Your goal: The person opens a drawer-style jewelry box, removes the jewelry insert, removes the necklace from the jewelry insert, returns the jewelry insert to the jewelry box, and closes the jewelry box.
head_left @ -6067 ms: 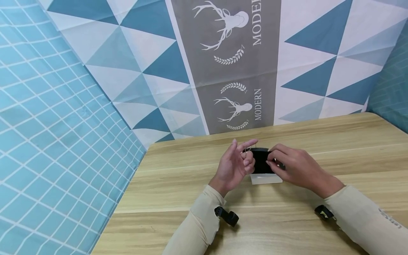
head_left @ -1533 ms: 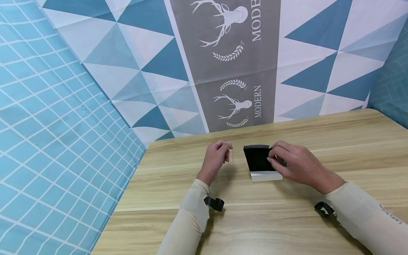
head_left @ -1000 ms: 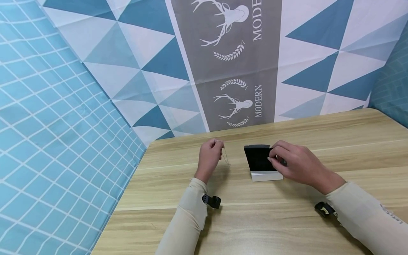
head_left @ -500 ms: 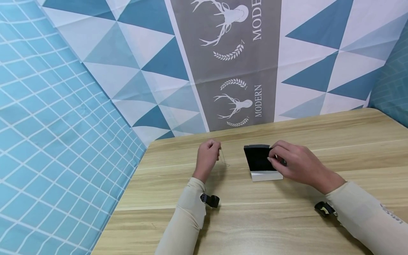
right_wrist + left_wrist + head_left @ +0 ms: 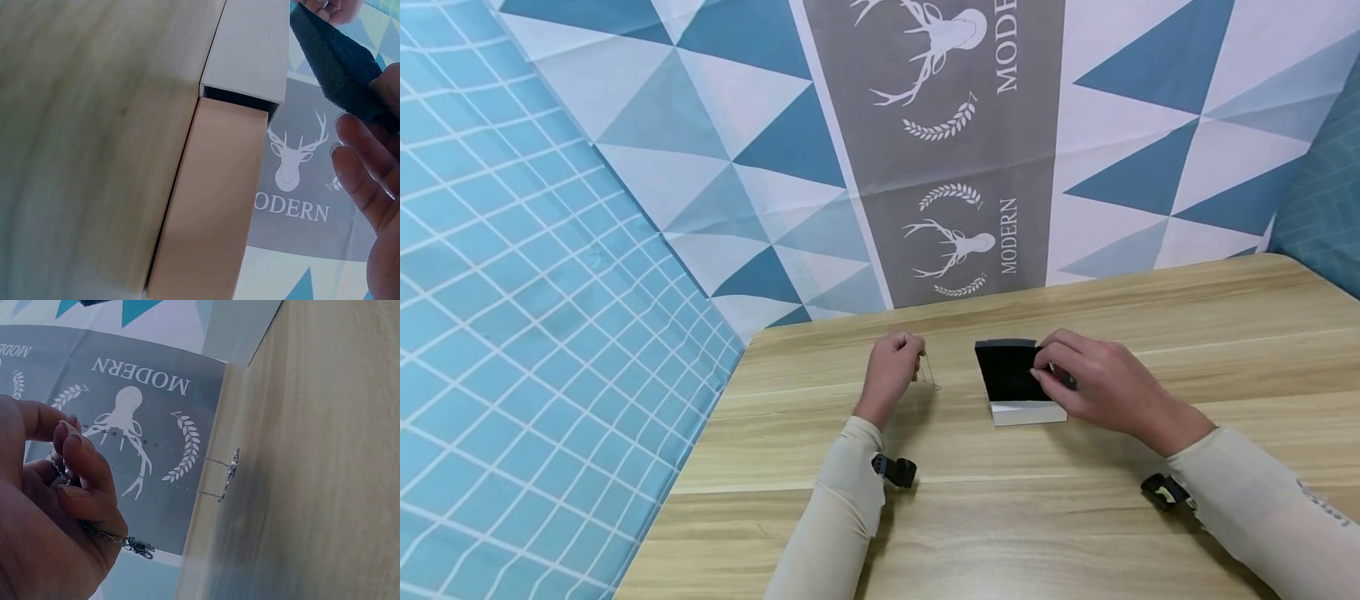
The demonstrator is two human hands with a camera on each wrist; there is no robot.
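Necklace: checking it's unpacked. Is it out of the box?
Out. The left hand pinches the necklace, apart from the box.

A light wooden table [image 5: 1075, 517] filled the lower right of the head view, backed by a blue-and-white triangle-patterned cloth [image 5: 715, 167] with a grey deer-print band [image 5: 947, 167], and a blue grid-patterned cloth [image 5: 512, 333] at left.

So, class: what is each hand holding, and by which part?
Left hand pinches a thin necklace chain near its clasp end; right hand grips the black pad by its right edge.
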